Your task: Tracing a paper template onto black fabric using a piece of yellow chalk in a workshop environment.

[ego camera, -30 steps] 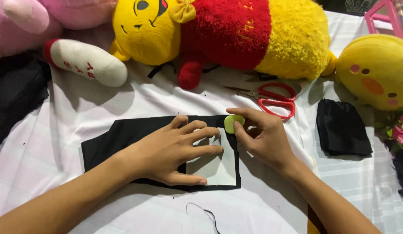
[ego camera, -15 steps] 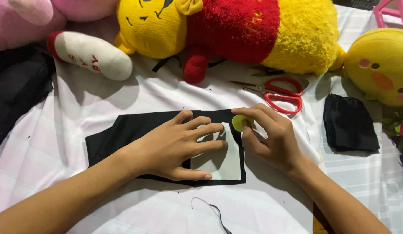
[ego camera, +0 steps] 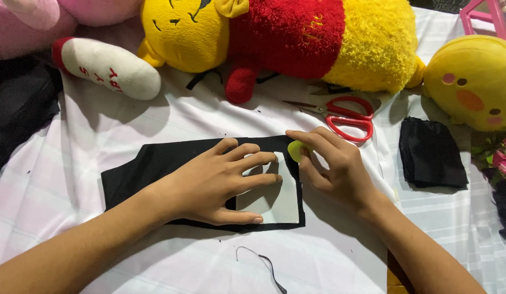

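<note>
— What are you at right now?

— Marking, I'd judge. My left hand (ego camera: 220,182) lies flat, fingers spread, pinning a pale card template (ego camera: 275,198) onto the black fabric (ego camera: 149,169) in the middle of the white sheet (ego camera: 329,256). My right hand (ego camera: 332,169) pinches a small yellow-green chalk piece (ego camera: 294,151) at the template's far right corner.

— And the next stroke?

— It calls for steady pressure from the left, so the card doesn't slide while the chalk follows its edge.

— Anything you can't see?

— My fingers cover much of the template, and any chalk line is too faint to tell. The red scissors (ego camera: 345,117) lie far right, untouched.
</note>
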